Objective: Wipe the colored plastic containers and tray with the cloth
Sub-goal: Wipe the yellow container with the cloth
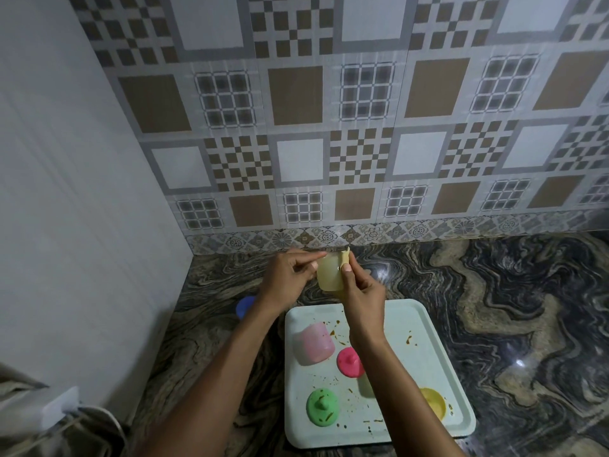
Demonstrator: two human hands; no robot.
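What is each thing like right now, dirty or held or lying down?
cloth: held up between both hands.
left hand: pinches the cloth's left edge.
right hand: pinches its right edge.
tray: flat on the counter, brown smears on it.
pink container: lying on its side on the tray.
pink lid: on the tray, knob up.
green lid: knob up, brown specks.
yellow piece: on the tray, partly hidden.

The stone counter (494, 308) around the tray (405, 319) is gleaming, polished and glossy. The tray is looking like smooth matt plastic, smeared brown. On it the pink cup (313, 346) is showing frosted, see-through plastic, the green lid (322, 409) opaque and dull. Beyond the tray the left hand (290, 275) and right hand (361, 288) are pinching a smooth, pale yellow sheet (329, 275); cloth or plastic, I cannot tell.
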